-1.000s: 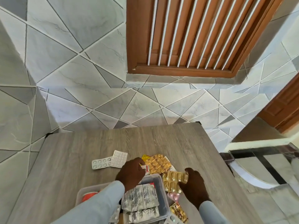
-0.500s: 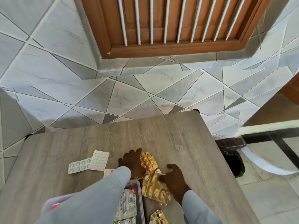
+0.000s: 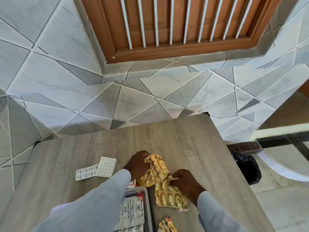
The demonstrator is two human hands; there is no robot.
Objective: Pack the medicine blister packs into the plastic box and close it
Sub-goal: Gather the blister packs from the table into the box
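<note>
My left hand [image 3: 137, 164] grips the far edge of a crumpled gold blister pack [image 3: 156, 169] on the wooden table [image 3: 184, 144]. My right hand [image 3: 184, 183] holds a flatter gold blister pack [image 3: 168, 197] with oval pockets, just right of the plastic box [image 3: 148, 206]. The open clear box sits at the bottom centre, partly under my left sleeve, with silver printed blister packs [image 3: 132, 213] inside. Two white blister packs [image 3: 97, 168] lie overlapping on the table to the left. Another gold pack [image 3: 167, 226] lies at the bottom edge.
The table stands against a grey tiled wall [image 3: 133, 101] under a wooden barred window [image 3: 175, 25]. Its right edge drops to the floor, where a black bag [image 3: 247, 166] sits. A red and white packet [image 3: 133, 182] peeks out by my left wrist.
The view has shifted. My left hand has moved from the box's edge onto the crumpled gold pack and closed on it. My right hand still holds the flat gold pack, drawn nearer the box.
</note>
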